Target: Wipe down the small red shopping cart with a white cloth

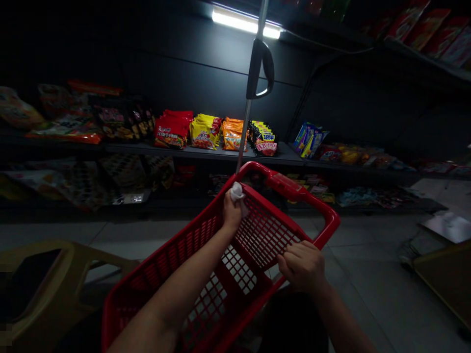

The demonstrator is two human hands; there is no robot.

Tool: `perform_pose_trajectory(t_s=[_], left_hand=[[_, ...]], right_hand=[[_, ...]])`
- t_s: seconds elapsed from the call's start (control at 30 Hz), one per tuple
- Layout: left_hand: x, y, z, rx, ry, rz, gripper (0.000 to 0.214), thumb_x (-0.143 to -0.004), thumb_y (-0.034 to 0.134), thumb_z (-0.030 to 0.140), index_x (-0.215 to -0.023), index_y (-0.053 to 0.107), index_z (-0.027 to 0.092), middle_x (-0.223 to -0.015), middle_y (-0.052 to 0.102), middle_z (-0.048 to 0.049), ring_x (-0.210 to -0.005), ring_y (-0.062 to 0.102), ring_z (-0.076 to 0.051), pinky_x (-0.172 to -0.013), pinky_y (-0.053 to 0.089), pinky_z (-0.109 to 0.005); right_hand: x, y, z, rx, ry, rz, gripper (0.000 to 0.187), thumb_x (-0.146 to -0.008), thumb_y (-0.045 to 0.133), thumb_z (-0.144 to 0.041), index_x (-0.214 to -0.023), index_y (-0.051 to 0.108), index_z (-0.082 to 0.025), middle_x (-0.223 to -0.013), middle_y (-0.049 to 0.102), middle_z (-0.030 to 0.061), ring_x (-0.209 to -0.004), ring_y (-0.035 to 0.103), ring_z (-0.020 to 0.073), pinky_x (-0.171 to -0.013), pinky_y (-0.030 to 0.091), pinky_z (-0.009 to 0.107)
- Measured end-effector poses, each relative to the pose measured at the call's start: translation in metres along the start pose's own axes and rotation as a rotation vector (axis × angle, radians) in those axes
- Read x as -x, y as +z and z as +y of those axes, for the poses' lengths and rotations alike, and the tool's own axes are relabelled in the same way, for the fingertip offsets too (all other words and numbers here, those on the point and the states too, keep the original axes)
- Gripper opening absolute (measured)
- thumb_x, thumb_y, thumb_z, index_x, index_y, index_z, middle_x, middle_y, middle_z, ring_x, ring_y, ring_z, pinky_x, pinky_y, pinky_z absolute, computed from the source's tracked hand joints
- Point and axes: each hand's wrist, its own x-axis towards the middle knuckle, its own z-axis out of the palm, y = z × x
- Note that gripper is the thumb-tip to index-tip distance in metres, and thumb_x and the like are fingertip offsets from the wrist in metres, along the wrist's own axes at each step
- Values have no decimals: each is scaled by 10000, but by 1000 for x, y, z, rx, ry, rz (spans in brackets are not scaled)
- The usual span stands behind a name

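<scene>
A red plastic shopping basket with a long metal pull rod and a black grip stands tilted before me. My left hand reaches inside its far corner, closed around a crumpled white cloth or tissue beside the rod's base. My right hand is wrapped round the basket's near right rim, below the red handle. The basket's slatted bottom shows no goods in the visible part. My left forearm hides some of the inside.
Dark shelves ahead carry red, yellow and orange noodle packs. A yellowish plastic stool at left bears a dark flat object. A cart-like box stands at right on the tiled floor.
</scene>
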Motion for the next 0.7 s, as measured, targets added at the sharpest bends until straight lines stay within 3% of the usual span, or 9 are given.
perform_pose_trajectory(t_s=[0.07,0.13,0.23,0.3,0.37,0.43,0.5,0.6,0.7], left_hand=[[19,9,-5,-66,69,-21,498,-891,559,189,-1375,447,228,-1390,508,-130,-1324,470,-257,-1152,345,-461],[54,19,-10,-140,167,-95,515,-898,515,142,-1400,431,226,-1393,489,-136,-1341,441,-255,-1154,347,-475],[92,23,-15,-158,285,-325,549,-883,503,93,-1404,445,257,-1375,480,-114,-1320,454,-235,-1122,396,-454],[87,16,-15,-139,304,-407,551,-881,514,99,-1404,453,261,-1356,484,-107,-1294,479,-226,-1106,413,-435],[61,8,-12,-115,267,-358,532,-890,522,129,-1403,453,250,-1345,485,-108,-1267,500,-220,-1103,413,-421],[34,3,-8,-106,209,-257,536,-886,519,129,-1405,449,241,-1367,468,-112,-1280,490,-219,-1120,393,-416],[23,4,-6,-122,171,-227,538,-878,510,114,-1398,450,236,-1389,454,-113,-1310,463,-223,-1144,362,-427],[49,12,-7,-162,148,-341,490,-853,512,85,-1318,517,240,-1325,503,-107,-1269,483,-231,-1120,374,-451],[85,14,-12,-150,142,-493,416,-734,620,48,-1090,643,262,-1096,608,-45,-1030,597,-202,-964,490,-375]], right_hand=[[3,-2,0,-29,-13,14,364,-893,586,-179,-563,432,-191,-531,469,-35,-549,398,102,-628,279,318],[4,-3,-1,-45,-18,29,356,-884,583,-166,-565,426,-193,-527,458,-38,-544,389,102,-622,279,316],[6,-6,-1,-57,-23,32,359,-887,572,-165,-558,431,-199,-520,461,-40,-530,396,104,-607,290,313],[8,-12,3,-74,-23,-24,363,-903,560,-170,-557,455,-207,-522,493,-38,-524,431,105,-604,324,307],[8,-18,11,-99,-6,-96,324,-930,540,-184,-607,542,-219,-587,596,-25,-583,539,117,-671,407,306],[7,-24,23,-51,85,-126,218,-961,525,-239,-801,673,-234,-824,736,17,-808,668,163,-857,462,358],[3,-26,35,67,220,-138,225,-987,507,-321,-1068,700,-238,-1100,751,60,-1056,675,220,-1035,398,447],[-6,-23,46,175,340,-229,316,-1013,469,-395,-1181,682,-232,-1181,738,67,-1091,678,234,-1090,328,466],[-15,-17,47,226,422,-295,319,-1019,460,-402,-1033,734,-241,-1031,776,38,-919,710,213,-918,401,384]])
